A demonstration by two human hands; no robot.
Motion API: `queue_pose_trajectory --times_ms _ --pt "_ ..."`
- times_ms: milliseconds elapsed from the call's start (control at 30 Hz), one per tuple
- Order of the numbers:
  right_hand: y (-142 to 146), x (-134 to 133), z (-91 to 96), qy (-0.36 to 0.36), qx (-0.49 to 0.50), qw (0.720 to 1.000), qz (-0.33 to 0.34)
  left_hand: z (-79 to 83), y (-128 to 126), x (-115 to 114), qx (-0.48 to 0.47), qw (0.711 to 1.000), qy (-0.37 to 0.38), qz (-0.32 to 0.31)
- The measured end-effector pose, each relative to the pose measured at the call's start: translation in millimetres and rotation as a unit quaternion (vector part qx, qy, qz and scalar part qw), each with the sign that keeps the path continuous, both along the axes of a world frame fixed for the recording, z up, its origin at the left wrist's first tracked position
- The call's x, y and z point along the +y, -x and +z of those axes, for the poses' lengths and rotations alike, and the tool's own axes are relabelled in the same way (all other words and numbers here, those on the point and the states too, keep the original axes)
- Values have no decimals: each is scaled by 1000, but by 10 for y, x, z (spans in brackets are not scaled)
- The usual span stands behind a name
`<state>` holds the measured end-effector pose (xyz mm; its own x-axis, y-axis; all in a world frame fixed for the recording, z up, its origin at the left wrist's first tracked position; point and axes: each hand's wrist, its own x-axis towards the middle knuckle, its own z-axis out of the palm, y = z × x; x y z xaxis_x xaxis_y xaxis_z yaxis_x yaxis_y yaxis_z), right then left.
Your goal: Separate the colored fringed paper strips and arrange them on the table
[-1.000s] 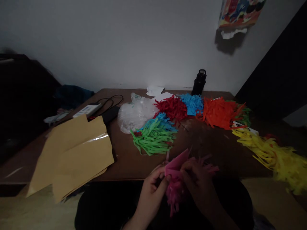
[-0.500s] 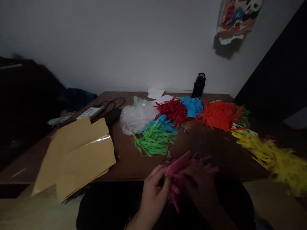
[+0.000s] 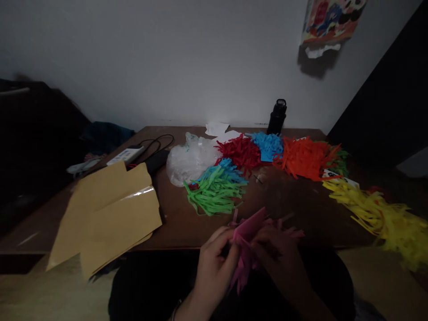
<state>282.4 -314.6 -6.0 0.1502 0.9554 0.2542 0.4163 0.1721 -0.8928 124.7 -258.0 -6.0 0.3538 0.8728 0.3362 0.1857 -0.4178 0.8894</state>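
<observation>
Pink fringed tissue paper (image 3: 250, 225) is held over my lap at the table's front edge, its uncut band tilted up and its strips hanging below. My left hand (image 3: 218, 258) pinches the band's left end between thumb and fingers. On the other side, my right hand (image 3: 279, 254) is closed on the same paper, its fingertips partly hidden in shadow. Just beyond my hands lies a bunch of green fringed paper (image 3: 216, 194), partly over blue fringed paper (image 3: 225, 168).
Brown paper envelopes (image 3: 122, 223) overhang the table's front left. Behind are a clear plastic bag (image 3: 189, 162), a power strip (image 3: 125, 155) and a black bottle (image 3: 277, 117). Red (image 3: 240, 151), orange (image 3: 306, 158) and yellow fringed paper (image 3: 388, 223) spread rightward. A tissue pack (image 3: 332, 20) hangs on the wall.
Both hands keep hold of the pink paper in nearly the same place. Its hanging strips have shifted slightly to the left, and the whole view has moved a little.
</observation>
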Motion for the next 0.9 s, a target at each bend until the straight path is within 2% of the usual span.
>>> queue_pose_trajectory --times_ms 100,167,267,500,900 --pt "22 -17 -66 -49 -44 998 -15 0 -6 9 4 1000 -4 0" --pt "24 -13 -114 -109 -85 990 -17 2 -10 9 6 1000 -3 1" --pt "13 -3 -142 -174 -140 975 15 6 -9 -3 7 1000 0 1" --pt "48 -28 -44 -131 -112 984 46 0 0 -21 3 1000 6 2" --pt "0 26 -96 -100 -41 993 36 0 5 -13 14 1000 11 -10"
